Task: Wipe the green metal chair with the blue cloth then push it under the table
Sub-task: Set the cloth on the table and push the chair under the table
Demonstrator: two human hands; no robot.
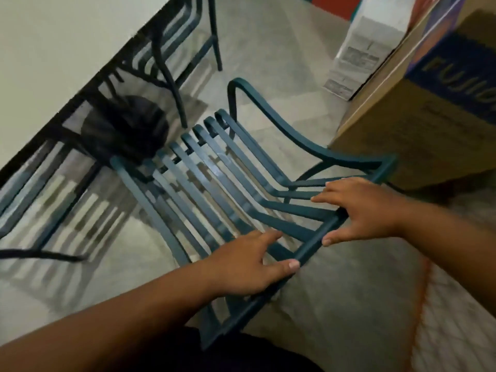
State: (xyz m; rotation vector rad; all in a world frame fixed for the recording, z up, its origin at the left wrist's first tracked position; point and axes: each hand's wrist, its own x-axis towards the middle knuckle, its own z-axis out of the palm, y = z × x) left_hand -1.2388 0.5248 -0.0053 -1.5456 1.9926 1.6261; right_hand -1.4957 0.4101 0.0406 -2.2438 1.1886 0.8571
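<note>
The green metal chair [214,170] with slatted seat and curved armrests stands on the floor in front of me, its seat front near the white table [53,49]. My left hand [247,261] lies on the chair's top back rail, fingers over the slats and thumb along the bar. My right hand [362,208] rests further along the same rail, fingers spread over the slats, thumb under the bar. No blue cloth is in view.
A black round table base [126,132] sits under the table by the chair's front. Other green chairs [174,49] stand tucked under the table at left and behind. A large cardboard box [429,116] stands close on the right beside the armrest.
</note>
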